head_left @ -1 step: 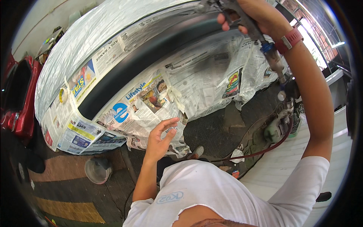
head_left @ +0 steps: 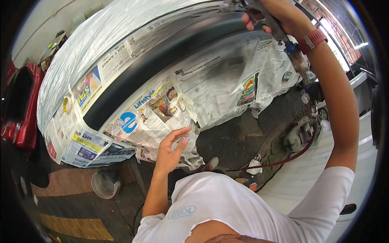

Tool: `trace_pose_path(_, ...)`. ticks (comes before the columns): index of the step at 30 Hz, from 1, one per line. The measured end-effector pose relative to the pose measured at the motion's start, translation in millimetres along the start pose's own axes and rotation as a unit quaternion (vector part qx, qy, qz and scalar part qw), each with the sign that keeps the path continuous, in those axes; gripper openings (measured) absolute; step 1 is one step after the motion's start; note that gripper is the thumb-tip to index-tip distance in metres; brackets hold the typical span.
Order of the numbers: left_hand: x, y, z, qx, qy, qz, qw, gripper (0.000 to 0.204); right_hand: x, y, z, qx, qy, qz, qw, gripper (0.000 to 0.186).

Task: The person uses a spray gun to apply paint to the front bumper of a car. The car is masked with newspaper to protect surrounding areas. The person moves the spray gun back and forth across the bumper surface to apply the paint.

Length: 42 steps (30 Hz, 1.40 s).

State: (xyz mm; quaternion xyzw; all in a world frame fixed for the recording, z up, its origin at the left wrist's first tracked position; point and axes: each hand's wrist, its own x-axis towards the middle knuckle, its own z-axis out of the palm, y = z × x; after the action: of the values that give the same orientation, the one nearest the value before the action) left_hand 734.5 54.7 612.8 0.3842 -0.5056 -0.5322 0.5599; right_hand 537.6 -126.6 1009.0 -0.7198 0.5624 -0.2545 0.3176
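My right hand (head_left: 279,18), raised at the top right with a red watch strap at its wrist, is closed round a spray gun (head_left: 265,20). The gun's nozzle faces left over a glossy black panel (head_left: 158,67), a long curved strip left bare between masking sheets. Newspaper (head_left: 221,87) covers the surface below the panel, and silvery sheeting (head_left: 81,52) covers the body above it. From the gun's handle end a fitting and a dark red hose (head_left: 279,163) run down. My left hand (head_left: 170,150) hangs low in front of the newspaper, fingers apart, holding nothing.
A roll of masking tape (head_left: 67,104) rests on the newspaper at the left. On the floor stands a grey bucket (head_left: 106,184), near flat mats (head_left: 77,227). A red car part (head_left: 28,105) is at the far left. The hose crosses the floor at my right.
My right hand and the spray gun have shifted slightly right along the black panel. The hose has swung a little with them. My left hand stays nearly where it was.
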Motion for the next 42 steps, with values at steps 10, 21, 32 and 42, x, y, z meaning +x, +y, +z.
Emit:
trace_pose_path(10,9,-3,5,0.003,-0.009,-0.009,1.0,0.043,26,63,-117,0.054,0.142,0.015,0.988,0.065)
trace_pose_path(21,13,-1,9,0.023,-0.015,-0.008,1.0,0.039,-14,127,-152,-0.073,0.284,0.021,0.956,0.071)
trace_pose_path(32,16,9,14,0.008,-0.037,-0.006,0.999,0.039,-78,83,33,0.084,0.102,-0.069,0.989,0.067)
trace_pose_path(42,3,4,6,0.009,-0.02,-0.021,1.0,0.043,-81,61,122,0.112,-0.087,-0.085,0.986,0.061)
